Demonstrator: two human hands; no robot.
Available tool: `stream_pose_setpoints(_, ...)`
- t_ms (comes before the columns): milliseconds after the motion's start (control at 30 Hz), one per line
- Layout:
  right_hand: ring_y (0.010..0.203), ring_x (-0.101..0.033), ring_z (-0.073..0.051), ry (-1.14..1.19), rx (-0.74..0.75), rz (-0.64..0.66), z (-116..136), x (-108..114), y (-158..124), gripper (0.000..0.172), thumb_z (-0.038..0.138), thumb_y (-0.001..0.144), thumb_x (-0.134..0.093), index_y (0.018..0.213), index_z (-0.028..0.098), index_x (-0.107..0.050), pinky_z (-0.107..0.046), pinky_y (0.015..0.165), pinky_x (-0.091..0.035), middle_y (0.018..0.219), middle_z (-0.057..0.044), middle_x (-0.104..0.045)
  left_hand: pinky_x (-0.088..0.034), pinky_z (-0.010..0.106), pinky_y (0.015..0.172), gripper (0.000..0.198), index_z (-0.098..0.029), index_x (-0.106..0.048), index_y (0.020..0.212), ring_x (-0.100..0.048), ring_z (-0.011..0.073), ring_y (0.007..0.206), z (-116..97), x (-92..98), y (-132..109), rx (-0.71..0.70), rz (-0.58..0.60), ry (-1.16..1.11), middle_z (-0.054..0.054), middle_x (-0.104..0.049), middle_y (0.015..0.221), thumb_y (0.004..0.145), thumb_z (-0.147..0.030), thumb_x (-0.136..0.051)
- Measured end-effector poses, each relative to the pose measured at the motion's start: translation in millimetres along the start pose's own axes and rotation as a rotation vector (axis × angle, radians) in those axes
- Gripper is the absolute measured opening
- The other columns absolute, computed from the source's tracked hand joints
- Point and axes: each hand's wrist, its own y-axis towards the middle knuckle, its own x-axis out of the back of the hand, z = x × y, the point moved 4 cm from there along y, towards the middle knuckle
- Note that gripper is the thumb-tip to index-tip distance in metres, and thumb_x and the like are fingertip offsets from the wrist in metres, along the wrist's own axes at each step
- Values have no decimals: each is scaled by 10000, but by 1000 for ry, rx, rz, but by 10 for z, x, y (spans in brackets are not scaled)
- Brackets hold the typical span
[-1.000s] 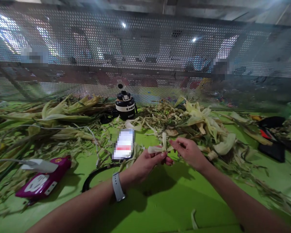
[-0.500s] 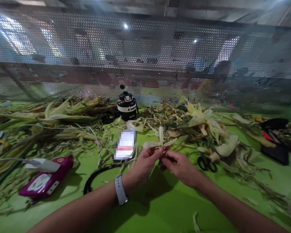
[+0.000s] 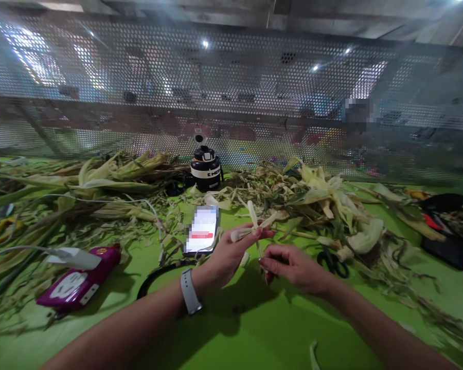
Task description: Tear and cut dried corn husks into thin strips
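Observation:
Pale strips of corn husk (image 3: pixel 252 211) fan out like petals above my left hand (image 3: pixel 231 249), whose thumb and fingers pinch them where they meet. Just below and to the right, my right hand (image 3: pixel 287 264) is closed on the lower end of the husk piece, a thin stem running down between the two hands. The fingertips of the right hand partly hide that end. A black-handled pair of scissors (image 3: pixel 333 264) lies right of my right hand, its blades covered by husks. Left of my left hand lies a lit phone (image 3: pixel 201 231).
Heaps of corn husks (image 3: pixel 327 192) spread along the back and both sides of the green table (image 3: pixel 262 334). A black bottle (image 3: pixel 206 172) stands at the back before a perforated metal screen (image 3: pixel 239 77). A purple power bank (image 3: pixel 77 282) with a white charger sits left.
My hands have moved apart a little: the right hand is lower, exposing the stem between them. The left fingers have straightened, and the husk strips tilt left. The camera view has shifted slightly.

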Motion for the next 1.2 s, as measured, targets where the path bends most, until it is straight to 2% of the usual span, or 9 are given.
stream_pose_setpoints(133, 582, -552, -139, -180, 46, -69, 71, 41, -40, 298, 367, 880, -508, 662, 172, -561, -256, 568, -423, 619, -7, -599, -447, 304, 841, 293, -152, -666, 965, -625, 189, 935, 13, 32, 26, 26, -25, -55, 75, -720, 930, 741, -328, -733)
stream_pose_setpoints(233, 548, -492, -145, -487, 248, -440, 253, 228, -147, 305, 333, 865, -517, 606, 177, -555, -275, 544, -384, 577, -9, -547, -448, 244, 709, 302, -169, -629, 957, -593, 114, 727, 13, 52, 24, 19, -46, -49, -1, -661, 777, 711, -292, -754)
stream_pose_setpoints(300, 656, -532, -179, -588, 368, -720, 351, 369, -234, 273, 312, 866, -515, 645, 172, -590, -312, 642, -416, 662, -44, -587, -396, 213, 575, 294, -179, -607, 955, -506, 79, 586, 41, 32, 4, 71, -13, 16, -47, -568, 659, 721, -306, -735)
stream_pose_setpoints(367, 827, -569, -221, -560, 350, -824, 344, 464, -242, 234, 327, 863, -535, 735, 169, -650, -354, 776, -424, 809, -78, -645, -299, 204, 486, 287, -186, -589, 948, -385, 64, 496, 72, -10, -24, 128, 48, 109, -80, -446, 569, 757, -376, -687)
stream_pose_setpoints(533, 902, -613, -233, -87, 113, -492, 96, 388, -53, 339, 494, 829, -580, 804, 188, -724, -351, 824, -446, 849, -55, -692, -276, 227, 525, 378, -158, -594, 789, -326, 79, 552, 34, -122, -63, 79, 208, 400, -53, -432, 622, 789, -536, -588)
stream_pose_setpoints(733, 795, -602, -188, 89, 106, -544, 4, 326, -31, 338, 487, 804, -624, 768, 168, -727, -299, 759, -443, 783, -34, -672, -271, 233, 530, 378, -153, -601, 759, -334, 88, 571, 3, -171, -111, 113, 337, 531, -43, -433, 641, 804, -528, -568)
stream_pose_setpoints(867, 759, -604, -187, 111, 29, -457, 11, 376, -7, 409, 552, 790, -607, 761, 153, -691, -300, 743, -453, 749, -35, -676, -218, 232, 479, 401, -158, -567, 707, -291, 73, 495, 50, -120, -82, 174, 254, 381, -67, -387, 546, 749, -553, -619)
stream_pose_setpoints(1033, 675, -611, -178, 9, -110, -287, 26, 374, -25, 515, 615, 856, -459, 733, 147, -633, -297, 667, -447, 697, -49, -666, -248, 214, 478, 329, -171, -560, 722, -391, 80, 499, 78, -15, 7, 278, 49, 25, -30, -503, 576, 754, -494, -614)
stream_pose_setpoints(1200, 590, -506, -135, -205, -39, -214, 27, 295, -15, 375, 472, 897, -477, 666, 181, -529, -249, 577, -381, 625, -3, -579, -218, 207, 468, 310, -163, -565, 725, -341, 68, 485, 77, 38, 19, 229, -25, 93, -52, -464, 562, 716, -452, -679)
